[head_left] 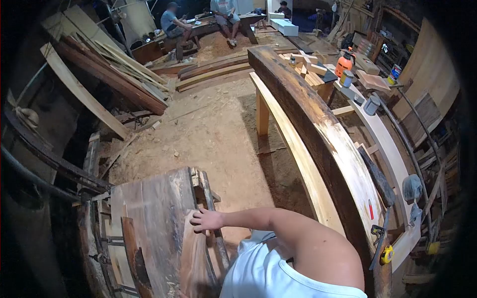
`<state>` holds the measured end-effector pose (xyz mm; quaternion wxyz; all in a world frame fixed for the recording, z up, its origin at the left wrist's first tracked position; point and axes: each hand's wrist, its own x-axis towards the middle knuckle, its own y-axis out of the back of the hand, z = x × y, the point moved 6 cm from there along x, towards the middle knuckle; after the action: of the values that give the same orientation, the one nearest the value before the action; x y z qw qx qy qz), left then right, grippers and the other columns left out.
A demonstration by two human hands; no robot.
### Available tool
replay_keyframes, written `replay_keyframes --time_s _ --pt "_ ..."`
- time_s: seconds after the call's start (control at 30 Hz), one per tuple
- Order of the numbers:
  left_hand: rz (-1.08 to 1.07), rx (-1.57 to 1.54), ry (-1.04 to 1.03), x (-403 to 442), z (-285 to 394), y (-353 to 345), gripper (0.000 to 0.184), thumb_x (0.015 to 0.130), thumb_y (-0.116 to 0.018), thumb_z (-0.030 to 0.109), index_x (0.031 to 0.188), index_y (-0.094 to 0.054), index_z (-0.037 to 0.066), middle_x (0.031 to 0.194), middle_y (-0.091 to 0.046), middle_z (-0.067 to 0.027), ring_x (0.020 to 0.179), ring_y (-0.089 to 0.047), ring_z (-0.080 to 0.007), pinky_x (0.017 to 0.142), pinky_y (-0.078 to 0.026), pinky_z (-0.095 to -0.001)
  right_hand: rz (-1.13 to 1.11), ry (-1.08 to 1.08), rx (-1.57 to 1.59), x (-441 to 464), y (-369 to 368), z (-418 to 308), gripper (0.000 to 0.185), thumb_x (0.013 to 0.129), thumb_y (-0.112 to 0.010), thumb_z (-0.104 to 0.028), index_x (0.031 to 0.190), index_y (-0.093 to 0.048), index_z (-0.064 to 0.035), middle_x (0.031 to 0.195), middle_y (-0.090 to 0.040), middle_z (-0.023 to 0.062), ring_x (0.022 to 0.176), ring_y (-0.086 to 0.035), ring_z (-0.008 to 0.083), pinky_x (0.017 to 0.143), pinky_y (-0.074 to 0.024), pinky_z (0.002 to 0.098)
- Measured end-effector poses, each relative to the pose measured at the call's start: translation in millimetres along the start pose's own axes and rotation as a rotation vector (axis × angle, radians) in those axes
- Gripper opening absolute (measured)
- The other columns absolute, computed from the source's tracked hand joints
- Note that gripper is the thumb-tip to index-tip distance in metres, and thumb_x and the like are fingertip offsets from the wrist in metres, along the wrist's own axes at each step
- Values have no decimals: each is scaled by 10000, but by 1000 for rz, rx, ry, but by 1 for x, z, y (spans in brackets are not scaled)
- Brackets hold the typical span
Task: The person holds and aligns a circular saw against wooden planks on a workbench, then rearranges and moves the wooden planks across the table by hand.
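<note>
My right arm reaches across to the left in the head view, and my right hand (206, 220) rests on the upper end of a narrow reddish-brown board (193, 256). Its fingers are spread slightly and bent, and they hold nothing that I can make out. The board lies along the right edge of a wide, worn wooden slab (154, 203). Beside the hand, on its right, runs a dark metal bar (216, 241). My left hand is not in view.
A long dark beam (308, 119) and a pale plank (298, 149) curve along the right. A red marker (370, 209) and yellow tape measure (387, 254) lie near. Beyond are an orange sprayer (344, 64), cans, leaning boards (84, 94), and several people at the back.
</note>
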<state>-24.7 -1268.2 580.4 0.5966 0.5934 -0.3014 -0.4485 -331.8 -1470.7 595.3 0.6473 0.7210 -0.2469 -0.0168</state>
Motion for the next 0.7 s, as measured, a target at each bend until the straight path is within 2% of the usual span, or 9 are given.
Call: replay_keyframes --time_s 0.1,0.13,0.23,0.27,0.3,0.37,0.57,0.63,0.7 --pt "-3 -15 38 -29 -15 -9 1039 649 -921 399 1485 -418 42 1383 -530 -270 1278 -502 -458 1077 -412 -586 92 0 -115 14 4 3 242 919 -547 -290 1142 -558 -198 1224 -524 129 1219 -495 328 898 -439 535" --pt "-6 -23 55 -40 -24 -14 1036 650 -922 396 1484 -419 43 1381 -532 -270 1276 -504 -458 1075 -415 -586 31 22 -146 23 1 7 225 945 -510 -282 1140 -556 -181 1321 -515 155 1293 -470 338 950 -424 554" --pt "-2 -34 110 -70 -44 -21 1028 653 -922 388 1483 -423 45 1374 -538 -270 1270 -511 -458 1070 -423 -585 -118 78 -68 47 1 13 673 755 -819 -335 1326 -498 -181 1492 -460 172 1416 -402 378 1034 -413 597" --pt "-1 -29 122 -77 -52 -22 1025 653 -922 386 1482 -424 45 1372 -540 -271 1268 -514 -458 1068 -426 -585 -340 38 4 56 -3 18 935 604 -928 -302 1395 -449 -165 1449 -493 161 1394 -429 377 1047 -427 582" --pt "7 -27 133 -83 -58 -23 1022 654 -922 383 1481 -425 46 1370 -542 -271 1266 -516 -458 1066 -428 -585 -345 61 4 66 -6 18 935 604 -928 -302 1395 -449 -165 1449 -493 161 1394 -429 377 1047 -427 582" --pt "18 -22 135 -93 -72 -23 1017 656 -923 378 1480 -428 47 1366 -546 -271 1261 -521 -458 1062 -434 -584 -612 31 -11 73 -40 28 1185 498 -977 -422 1494 -389 -165 1446 -493 161 1364 -454 367 1093 -393 588" --pt "215 -45 -60 -125 -96 -15 1000 661 -923 362 1477 -435 50 1354 -558 -273 1248 -535 -458 1051 -450 -583 -514 115 215 74 -26 39 925 593 -914 -269 1403 -492 -124 1385 -564 147 1274 -558 379 1048 -467 502" --pt "67 -13 44 -137 -110 -23 994 663 -924 356 1475 -438 51 1350 -562 -273 1244 -539 -458 1047 -456 -582 -560 180 140 78 -38 39 973 571 -915 -260 1424 -470 -114 1393 -557 140 1291 -539 374 1061 -458 499" --pt "-233 -4 158 -133 -133 -52 1288 605 -950 420 1602 -208 80 1533 -403 -245 1398 -396 -448 1155 -350 -594 -476 188 93 75 -12 31 1068 561 -918 -287 1481 -404 -118 1354 -551 149 1291 -526 360 1045 -428 536"
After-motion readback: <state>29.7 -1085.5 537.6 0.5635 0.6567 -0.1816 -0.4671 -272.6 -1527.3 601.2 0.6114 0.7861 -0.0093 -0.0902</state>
